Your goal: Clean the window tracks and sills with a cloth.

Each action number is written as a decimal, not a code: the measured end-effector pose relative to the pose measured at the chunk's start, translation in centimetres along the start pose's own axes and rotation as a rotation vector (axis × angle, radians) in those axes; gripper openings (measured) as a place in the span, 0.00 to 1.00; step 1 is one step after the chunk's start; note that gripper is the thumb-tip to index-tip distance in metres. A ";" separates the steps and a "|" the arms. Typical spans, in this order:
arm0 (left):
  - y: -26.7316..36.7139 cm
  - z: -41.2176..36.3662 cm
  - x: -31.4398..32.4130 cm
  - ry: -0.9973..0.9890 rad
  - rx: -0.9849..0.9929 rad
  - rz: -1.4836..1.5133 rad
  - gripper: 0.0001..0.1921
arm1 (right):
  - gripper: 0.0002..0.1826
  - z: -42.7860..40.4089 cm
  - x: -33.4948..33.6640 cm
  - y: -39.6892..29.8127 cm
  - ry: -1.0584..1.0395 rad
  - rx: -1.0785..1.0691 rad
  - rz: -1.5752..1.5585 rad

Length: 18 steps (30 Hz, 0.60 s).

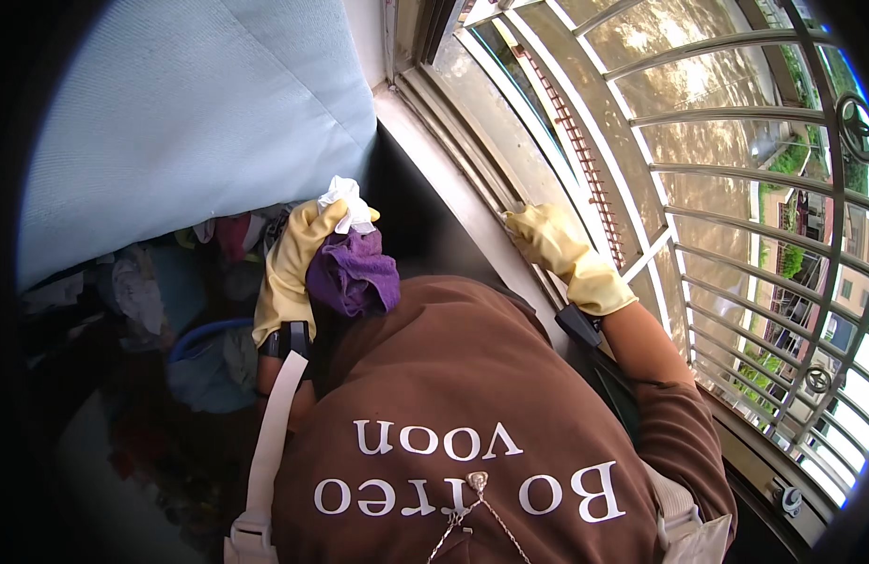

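My left hand (304, 243), in a yellow rubber glove, grips a crumpled white tissue or thin cloth (346, 201) together with a purple cloth (355, 273). The purple cloth hangs below the white piece, near the front of my brown shirt. On the right, my right hand (553, 243) wears a matching glove and rests at the window's metal sliding track (470, 144). Its fingers are bent down toward the track. Something small and pale shows at the fingertips, but whether it is held is unclear.
A light blue padded panel, perhaps a mattress (216, 106), rises at upper left. Beneath it are heaped clothes (135, 289) and a blue-rimmed basin (209, 374). Outside the window stands a curved metal bar guard (745, 173). A pale inner sill (434, 166) runs along the track.
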State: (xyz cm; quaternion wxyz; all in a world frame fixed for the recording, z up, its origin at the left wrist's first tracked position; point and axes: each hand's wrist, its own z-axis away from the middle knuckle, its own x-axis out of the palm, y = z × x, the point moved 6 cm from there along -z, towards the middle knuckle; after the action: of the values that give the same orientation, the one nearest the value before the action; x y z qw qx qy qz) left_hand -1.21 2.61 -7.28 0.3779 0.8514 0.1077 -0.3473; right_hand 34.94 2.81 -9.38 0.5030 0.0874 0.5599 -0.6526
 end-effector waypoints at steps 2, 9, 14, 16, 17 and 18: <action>-0.4 0.8 -0.2 -0.016 -0.009 -0.030 0.35 | 0.08 -0.1 -0.3 -1.1 0.043 -0.272 0.349; 0.6 -1.1 -0.6 0.002 0.054 0.015 0.34 | 0.10 1.2 -6.1 0.5 0.375 -0.073 0.095; -0.4 -0.4 0.0 -0.119 -0.032 -0.008 0.33 | 0.16 1.1 -14.0 5.7 0.498 0.482 -0.193; 0.2 -1.0 0.1 -0.150 -0.033 0.106 0.32 | 0.17 2.3 -14.4 8.4 0.497 0.588 -0.200; 1.1 -2.1 -0.6 -0.133 -0.014 0.125 0.32 | 0.18 3.0 -15.0 10.0 0.637 0.485 0.173; 1.0 -2.7 -0.6 -0.100 0.006 0.148 0.31 | 0.19 3.2 -15.5 10.1 0.761 0.363 0.565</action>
State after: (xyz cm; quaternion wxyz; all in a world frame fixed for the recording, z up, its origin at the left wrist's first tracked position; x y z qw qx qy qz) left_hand 0.22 3.91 -4.98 0.4051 0.8398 0.0243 -0.3606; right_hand 51.40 10.18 -4.20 0.3968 0.5532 0.5355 -0.4998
